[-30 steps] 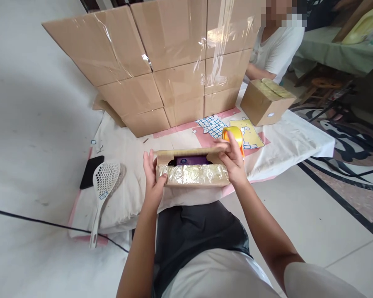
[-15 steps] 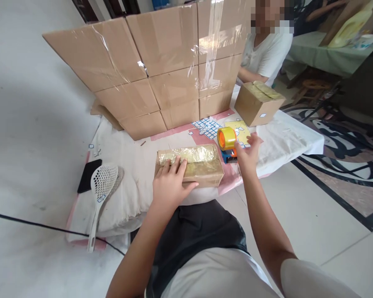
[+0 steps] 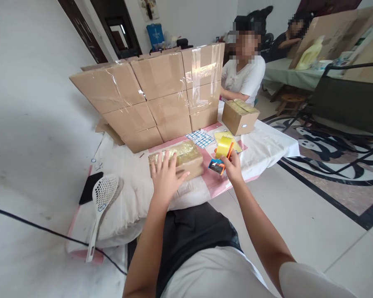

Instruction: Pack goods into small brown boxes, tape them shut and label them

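The carton is to be steadied by the left hand, which is laid palm down with fingers spread across its top and near side; nothing is grasped by it. The tape dispenser is held in the right hand with thumb and fingers closed on its orange frame. Pressure should be applied evenly by the spread fingers, so that the carton is neither skewed nor crushed. The dispenser should be gripped firmly at the frame, with the yellow roll of tape left free to turn. Since the cutting edge cannot be made out, fingertips are best kept away from the blue-and-black end.

The carton is positioned close to the near edge of the table, with its long side set roughly along that edge. Adequate clearance from the edge should be maintained, as a shove towards it could tip the carton off. The dispenser is located just beyond the carton's right end, towards the table's right corner.

The carton is low, oblong and plain brown. Its top is covered with glossy, yellowish tape, in which wrinkles are seen; the part beneath the left fingers is hidden
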Available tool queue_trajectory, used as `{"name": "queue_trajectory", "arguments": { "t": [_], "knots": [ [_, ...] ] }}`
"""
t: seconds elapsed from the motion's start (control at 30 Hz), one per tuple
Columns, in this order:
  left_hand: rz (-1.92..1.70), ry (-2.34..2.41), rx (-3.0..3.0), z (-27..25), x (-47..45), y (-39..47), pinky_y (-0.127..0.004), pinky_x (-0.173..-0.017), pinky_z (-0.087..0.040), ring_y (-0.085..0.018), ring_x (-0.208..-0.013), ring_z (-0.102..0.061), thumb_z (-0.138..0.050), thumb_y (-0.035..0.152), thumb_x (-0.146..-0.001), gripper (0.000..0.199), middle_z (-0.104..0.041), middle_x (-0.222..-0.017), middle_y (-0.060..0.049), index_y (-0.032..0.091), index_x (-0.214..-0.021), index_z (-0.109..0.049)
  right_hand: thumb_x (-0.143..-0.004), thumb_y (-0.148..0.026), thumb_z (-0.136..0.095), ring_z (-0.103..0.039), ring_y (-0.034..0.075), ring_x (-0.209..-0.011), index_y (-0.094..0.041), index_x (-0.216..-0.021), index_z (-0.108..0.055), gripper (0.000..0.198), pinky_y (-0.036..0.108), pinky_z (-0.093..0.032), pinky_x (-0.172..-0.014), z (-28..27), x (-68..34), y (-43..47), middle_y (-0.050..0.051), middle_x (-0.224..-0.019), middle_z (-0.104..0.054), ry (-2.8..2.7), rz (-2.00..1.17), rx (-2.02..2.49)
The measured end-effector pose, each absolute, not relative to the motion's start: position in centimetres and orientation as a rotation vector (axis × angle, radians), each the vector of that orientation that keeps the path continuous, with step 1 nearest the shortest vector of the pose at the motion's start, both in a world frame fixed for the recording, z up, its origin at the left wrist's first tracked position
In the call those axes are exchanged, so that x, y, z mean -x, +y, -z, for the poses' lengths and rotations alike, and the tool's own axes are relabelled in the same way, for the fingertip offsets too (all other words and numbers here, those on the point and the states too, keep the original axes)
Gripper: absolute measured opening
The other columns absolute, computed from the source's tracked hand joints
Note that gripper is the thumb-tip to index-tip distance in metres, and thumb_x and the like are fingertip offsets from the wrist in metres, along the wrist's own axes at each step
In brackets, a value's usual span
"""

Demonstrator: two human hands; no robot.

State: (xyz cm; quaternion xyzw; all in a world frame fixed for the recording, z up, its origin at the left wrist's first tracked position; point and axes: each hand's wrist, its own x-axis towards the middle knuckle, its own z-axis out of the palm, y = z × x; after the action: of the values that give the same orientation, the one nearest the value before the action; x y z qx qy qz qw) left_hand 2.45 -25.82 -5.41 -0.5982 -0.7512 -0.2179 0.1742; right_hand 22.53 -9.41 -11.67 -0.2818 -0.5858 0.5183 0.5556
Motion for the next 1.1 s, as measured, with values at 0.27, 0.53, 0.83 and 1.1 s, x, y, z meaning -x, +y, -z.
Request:
{"name": "queue_trajectory", "arguments": {
  "t": [0.27,0.53,0.83,1.1],
  "knots": [
    [1.696,-1.815,2.092,2.2,-7.0,-25.4,-0.048,-0.114,-0.042,-0.032,-0.141,-0.047,-0.047,0.075,-0.093,0.081,-0.048,-0.15,-0.016,0.026,-0.156,-0.04,-0.09,-0.065,-0.064,-0.071,0.031,-0.103,-0.027,-0.118,-0.068,0.048,0.048,-0.058,-0.093,5.7,-23.3,-17.3,0.007,-0.109,-0.075,-1.428,-1.326,0.377],
    [1.615,-1.832,2.642,0.2,-6.2,-26.2,-0.05,-0.129,-0.021,-0.031,-0.159,-0.023,-0.05,0.072,-0.093,0.078,-0.028,-0.171,-0.005,0.038,-0.161,-0.03,-0.095,-0.078,-0.042,-0.072,0.03,-0.1,-0.026,-0.123,-0.069,0.065,0.044,-0.061,-0.084,6.0,-22.9,-21.1,0.009,-0.108,-0.075,-1.561,-1.501,0.25],
    [1.979,-2.19,2.022,6.6,-10.0,-28.3,-0.041,-0.102,-0.052,-0.028,-0.118,-0.059,-0.057,0.062,-0.094,0.045,-0.056,-0.116,-0.01,0.022,-0.082,-0.075,-0.103,-0.067,-0.022,-0.064,0.03,-0.087,-0.025,-0.11,-0.068,0.063,0.046,-0.054,-0.081,6.8,-22.9,-18.5,0.012,-0.095,-0.07,-1.729,-0.896,0.497],
    [2.174,-2.243,1.851,6.5,-12.3,-28.9,-0.028,-0.071,-0.046,-0.016,-0.074,-0.052,-0.062,0.055,-0.094,0.045,-0.048,-0.075,-0.001,0.019,-0.065,-0.066,-0.104,-0.059,-0.021,-0.063,0.034,-0.094,-0.025,-0.106,-0.065,0.056,0.052,-0.05,-0.089,9.4,-22.6,-15.6,0.013,-0.095,-0.067,-1.645,-0.647,0.62]
  ]
}}
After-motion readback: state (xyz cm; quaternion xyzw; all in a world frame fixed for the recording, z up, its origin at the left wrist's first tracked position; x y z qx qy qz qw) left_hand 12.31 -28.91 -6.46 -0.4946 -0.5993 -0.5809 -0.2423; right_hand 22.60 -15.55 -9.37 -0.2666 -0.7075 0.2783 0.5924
